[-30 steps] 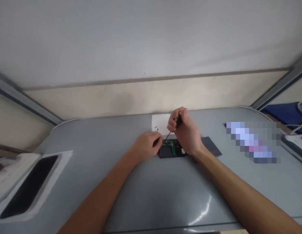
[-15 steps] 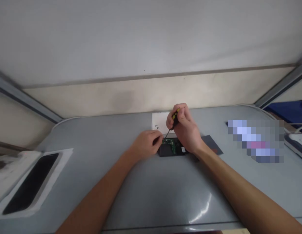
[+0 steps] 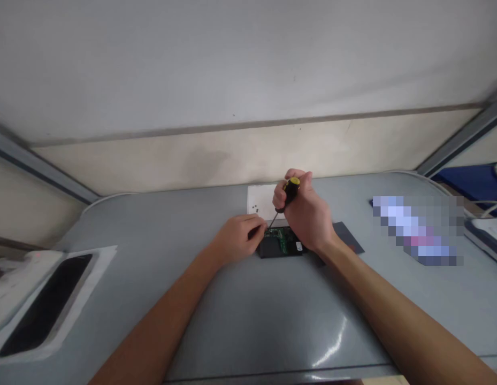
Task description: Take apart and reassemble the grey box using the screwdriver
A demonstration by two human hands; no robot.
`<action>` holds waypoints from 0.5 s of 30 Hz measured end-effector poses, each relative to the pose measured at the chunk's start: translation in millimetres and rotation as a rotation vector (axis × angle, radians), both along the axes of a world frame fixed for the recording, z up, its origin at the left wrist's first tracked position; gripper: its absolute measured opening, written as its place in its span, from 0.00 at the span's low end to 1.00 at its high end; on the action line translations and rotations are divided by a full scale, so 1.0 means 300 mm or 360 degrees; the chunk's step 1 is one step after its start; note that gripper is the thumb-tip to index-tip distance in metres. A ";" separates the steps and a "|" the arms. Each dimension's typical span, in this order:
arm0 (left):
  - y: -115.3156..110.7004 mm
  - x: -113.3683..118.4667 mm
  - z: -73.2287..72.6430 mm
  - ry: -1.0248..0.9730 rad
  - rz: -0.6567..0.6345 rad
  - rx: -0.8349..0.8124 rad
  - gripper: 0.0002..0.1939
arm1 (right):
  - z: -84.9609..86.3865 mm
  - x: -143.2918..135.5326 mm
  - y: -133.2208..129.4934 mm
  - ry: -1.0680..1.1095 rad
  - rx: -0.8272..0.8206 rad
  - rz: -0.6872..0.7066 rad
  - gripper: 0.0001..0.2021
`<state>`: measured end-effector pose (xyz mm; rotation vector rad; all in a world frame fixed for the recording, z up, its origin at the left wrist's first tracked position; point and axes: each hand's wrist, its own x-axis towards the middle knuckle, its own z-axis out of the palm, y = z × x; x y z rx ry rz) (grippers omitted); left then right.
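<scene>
My right hand [image 3: 312,219] is closed round the black and yellow handle of a screwdriver [image 3: 292,188]. Its thin shaft slants down to the left, to the upper left part of an opened black device with a green circuit board [image 3: 284,243]. At the device's left edge, the fingers of my left hand [image 3: 238,235] are pinched together close to the screwdriver tip. What they grip is hidden. Just behind the device lies a white sheet [image 3: 266,197] with several tiny dark pieces [image 3: 255,208] on it, perhaps screws.
A dark flat panel [image 3: 348,238] lies under and beside my right wrist. To the left, a black phone-like slab [image 3: 47,305] rests on white paper. A pixelated object [image 3: 417,230] is at the right, with a white and dark device [image 3: 484,238] beyond. A wall rises behind the table.
The screwdriver handle has turned in my right hand, whose thumb and fingers have shifted, so the yellow end now shows. My left hand stays at the device's left edge.
</scene>
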<state>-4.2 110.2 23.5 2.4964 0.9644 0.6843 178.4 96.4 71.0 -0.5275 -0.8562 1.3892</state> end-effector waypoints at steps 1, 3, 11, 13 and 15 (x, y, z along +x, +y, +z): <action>0.001 0.000 -0.001 -0.0006 -0.0005 -0.0001 0.14 | -0.002 -0.002 -0.001 -0.0004 0.0025 -0.0012 0.10; 0.001 0.000 -0.001 0.0000 -0.0008 -0.0006 0.14 | -0.004 0.000 -0.003 -0.0046 0.0070 -0.0028 0.10; -0.001 -0.003 0.002 0.0012 -0.0007 -0.0039 0.14 | 0.004 0.014 0.003 -0.0106 0.0058 0.0064 0.10; 0.000 -0.002 0.001 0.0007 -0.0019 -0.0034 0.13 | 0.007 0.009 0.001 -0.0008 -0.0003 0.0027 0.10; 0.004 -0.003 0.000 -0.0008 -0.0021 0.0023 0.13 | 0.009 0.004 -0.002 0.0017 -0.0013 -0.0018 0.10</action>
